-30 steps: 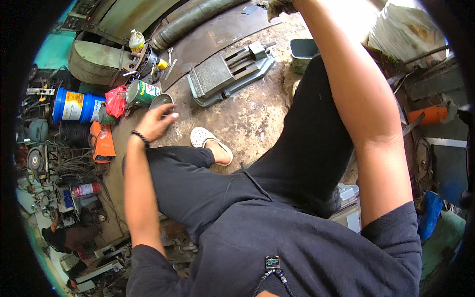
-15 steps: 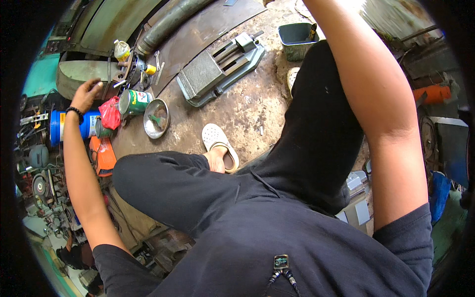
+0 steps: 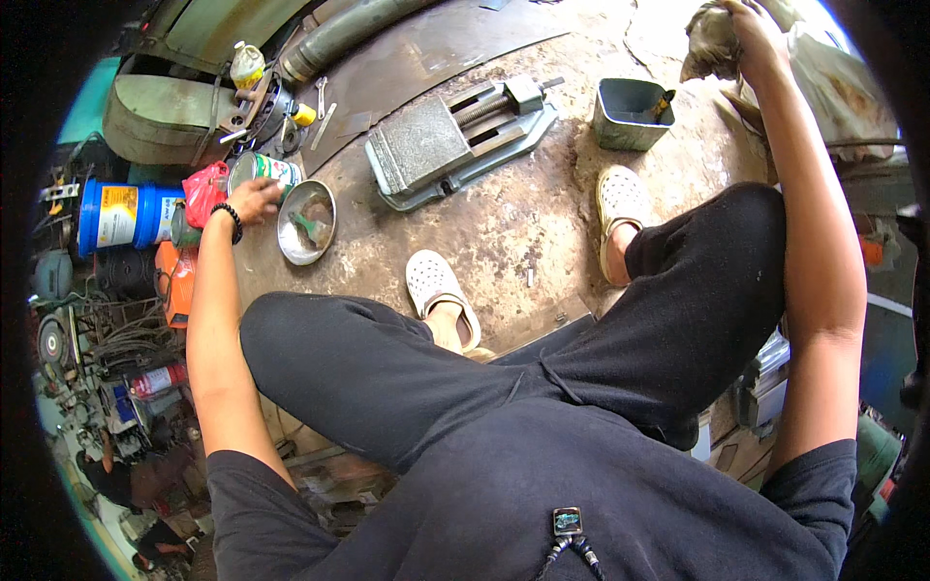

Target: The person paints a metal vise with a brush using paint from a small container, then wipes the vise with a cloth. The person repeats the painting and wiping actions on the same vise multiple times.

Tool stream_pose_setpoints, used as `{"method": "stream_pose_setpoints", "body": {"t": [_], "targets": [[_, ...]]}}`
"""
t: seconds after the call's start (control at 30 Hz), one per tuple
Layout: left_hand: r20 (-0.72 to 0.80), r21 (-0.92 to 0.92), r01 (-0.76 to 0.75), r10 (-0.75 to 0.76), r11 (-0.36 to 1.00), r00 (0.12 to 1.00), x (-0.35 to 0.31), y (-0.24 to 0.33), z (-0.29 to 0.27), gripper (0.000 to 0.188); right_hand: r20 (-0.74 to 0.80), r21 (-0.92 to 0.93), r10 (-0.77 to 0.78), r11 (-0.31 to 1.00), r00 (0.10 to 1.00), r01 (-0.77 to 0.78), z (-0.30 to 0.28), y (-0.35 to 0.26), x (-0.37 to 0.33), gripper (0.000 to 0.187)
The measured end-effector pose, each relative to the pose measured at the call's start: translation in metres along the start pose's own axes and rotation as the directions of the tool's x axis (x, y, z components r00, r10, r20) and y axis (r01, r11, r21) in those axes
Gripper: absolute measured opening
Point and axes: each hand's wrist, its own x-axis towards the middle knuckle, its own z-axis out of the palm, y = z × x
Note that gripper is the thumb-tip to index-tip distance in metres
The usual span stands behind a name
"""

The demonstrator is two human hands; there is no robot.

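Observation:
At the upper right, my right hand (image 3: 761, 46) is closed on a dirty grey-brown rag (image 3: 712, 44), which hangs down to its left. My left hand (image 3: 255, 201) holds nothing, its fingers loosely apart in front of a green-and-white can (image 3: 281, 170). Just right of that hand is a round metal bowl (image 3: 298, 254) with a green object (image 3: 308, 229) in it. A grey machine vise (image 3: 412, 145) with an exposed screw lies on the floor between my hands, touched by neither.
A dark square tub (image 3: 620, 131) stands beyond my right foot. To the left are a blue bucket (image 3: 145, 215), a red plastic bag (image 3: 204, 192) and an orange case (image 3: 176, 281). A wrench (image 3: 321, 95) and a long pipe (image 3: 349, 39) lie farther back.
My left hand has come right and nearer, from beside the green machine casing to the can. My right hand, earlier out of frame, is now visible with the rag. My right knee has swung outward.

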Motion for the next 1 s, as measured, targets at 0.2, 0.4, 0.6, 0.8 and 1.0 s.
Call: {"method": "stream_pose_setpoints", "body": {"t": [0.2, 0.4, 0.6, 0.8, 1.0], "targets": [[-0.065, 0.193, -0.275, 0.292, 0.942, 0.954, -0.006, 0.046, 0.008, 0.054, -0.005, -0.019, -0.022, 1.000, 1.000, 0.022, 0.018, 0.005, 0.002, 0.033], [0.007, 0.315, -0.390, 0.409, 0.865, 0.913, -0.003, 0.062, 0.016, 0.056, -0.003, -0.026, -0.043, 0.999, 0.999, 0.043, 0.030, 0.007, 0.001, 0.033], [-0.005, 0.246, -0.400, 0.414, 0.883, 0.910, -0.002, 0.040, 0.018, 0.054, -0.001, -0.031, -0.060, 0.998, 0.998, 0.060, 0.032, 0.007, -0.001, 0.032], [-0.022, 0.242, -0.310, 0.325, 0.919, 0.946, -0.007, 0.023, 0.015, 0.048, -0.007, -0.037, -0.074, 0.997, 0.997, 0.074, 0.031, 0.005, -0.001, 0.031], [-0.040, 0.148, -0.359, 0.368, 0.922, 0.929, -0.010, 0.018, 0.016, 0.048, -0.010, -0.048, -0.080, 0.996, 0.997, 0.079, 0.025, 0.005, -0.001, 0.030]]}}
